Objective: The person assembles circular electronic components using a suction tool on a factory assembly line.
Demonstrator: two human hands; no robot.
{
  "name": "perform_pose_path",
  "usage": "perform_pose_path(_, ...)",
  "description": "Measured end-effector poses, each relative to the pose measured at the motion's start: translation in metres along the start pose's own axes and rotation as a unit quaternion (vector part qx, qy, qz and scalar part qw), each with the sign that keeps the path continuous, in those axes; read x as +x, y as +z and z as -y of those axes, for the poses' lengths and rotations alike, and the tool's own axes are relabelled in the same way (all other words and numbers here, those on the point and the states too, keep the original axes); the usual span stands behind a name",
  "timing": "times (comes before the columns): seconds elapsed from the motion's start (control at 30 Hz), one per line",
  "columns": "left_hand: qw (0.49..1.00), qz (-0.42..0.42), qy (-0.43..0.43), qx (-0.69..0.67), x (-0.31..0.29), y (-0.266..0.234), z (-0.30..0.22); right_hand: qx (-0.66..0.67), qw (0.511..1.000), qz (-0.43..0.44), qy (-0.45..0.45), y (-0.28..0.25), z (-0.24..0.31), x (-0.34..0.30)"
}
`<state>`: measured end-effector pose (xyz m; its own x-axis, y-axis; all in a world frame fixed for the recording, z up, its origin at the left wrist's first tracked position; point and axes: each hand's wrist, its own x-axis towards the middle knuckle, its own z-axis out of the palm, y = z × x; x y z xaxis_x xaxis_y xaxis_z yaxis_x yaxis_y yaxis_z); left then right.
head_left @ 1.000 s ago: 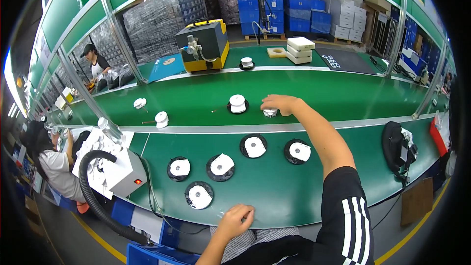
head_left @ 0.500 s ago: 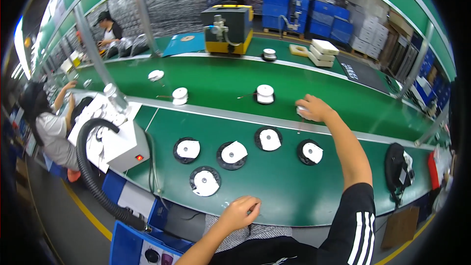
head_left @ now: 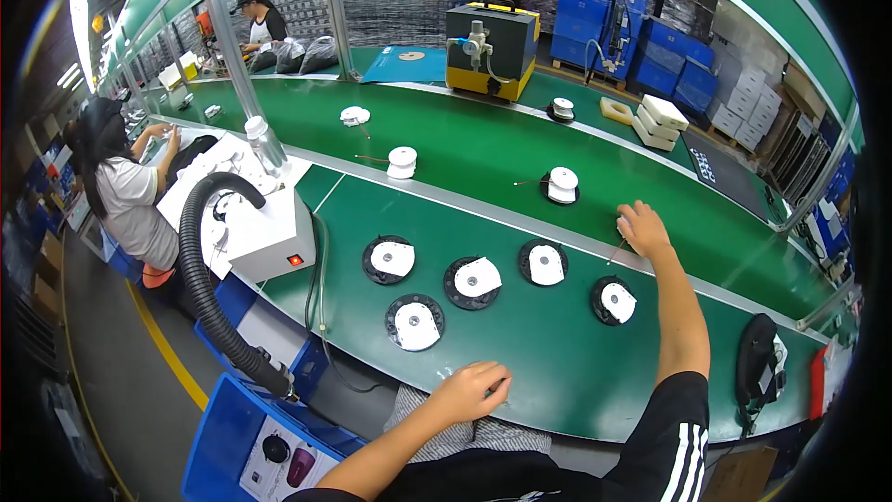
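Note:
My right hand (head_left: 643, 228) reaches over the green belt at its near metal edge, fingers closed around a small white part (head_left: 621, 221) mostly hidden beneath them. A thin wire (head_left: 614, 252) trails from it toward me. My left hand (head_left: 471, 390) rests by the table's front edge with curled fingers, and nothing shows in it. Between the hands and to the left lie several black round bases with white plates, among them one disc (head_left: 613, 301) below my right hand and another (head_left: 415, 323) farther left. White spools with wires (head_left: 562, 184) (head_left: 401, 163) stand on the belt.
A white box with a lit red switch (head_left: 269, 242) and a black corrugated hose (head_left: 190, 232) stand at the left. A black pouch (head_left: 757, 363) lies at the right end. Beyond the belt are a black-yellow machine (head_left: 492, 51) and white blocks (head_left: 660, 121). Two people work at left.
The whole view has turned, so most things sit farther right. My right hand remains at the belt's near edge, with the wire now showing below it. The left hand stays curled.

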<state>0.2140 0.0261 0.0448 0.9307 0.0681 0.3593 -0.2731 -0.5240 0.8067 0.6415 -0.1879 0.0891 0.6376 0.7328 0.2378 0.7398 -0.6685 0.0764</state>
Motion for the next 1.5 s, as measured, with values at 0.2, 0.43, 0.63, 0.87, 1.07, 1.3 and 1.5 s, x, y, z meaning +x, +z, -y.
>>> perform_pose_path(0.2,1.0,-0.011,-0.01,-0.013,0.003,0.004,-0.003,0.115,0.976,-0.181,0.036,-0.027,0.007,-0.016)
perform_pose_path(0.43,1.0,-0.005,0.0,0.015,0.003,0.008,0.0,0.571,0.792,-0.201,0.083,-0.035,0.051,-0.046)
perform_pose_path(0.63,0.995,-0.068,0.053,0.044,-0.014,-0.001,-0.006,0.819,0.535,-0.157,0.133,-0.044,0.146,-0.114)
perform_pose_path(0.87,0.879,-0.376,-0.244,0.16,-0.032,-0.073,0.009,0.833,0.534,-0.128,0.067,-0.025,0.184,-0.155)
perform_pose_path(1.07,0.903,-0.194,-0.326,0.204,-0.015,-0.118,0.047,0.83,0.549,-0.096,0.018,-0.012,0.184,-0.157)
perform_pose_path(1.3,0.929,-0.164,-0.33,0.043,-0.012,-0.126,0.055,0.824,0.559,-0.095,0.026,-0.015,0.181,-0.165)
perform_pose_path(1.5,0.864,-0.223,-0.309,-0.329,-0.012,-0.116,0.063,0.809,0.581,-0.085,0.034,-0.014,0.189,-0.164)
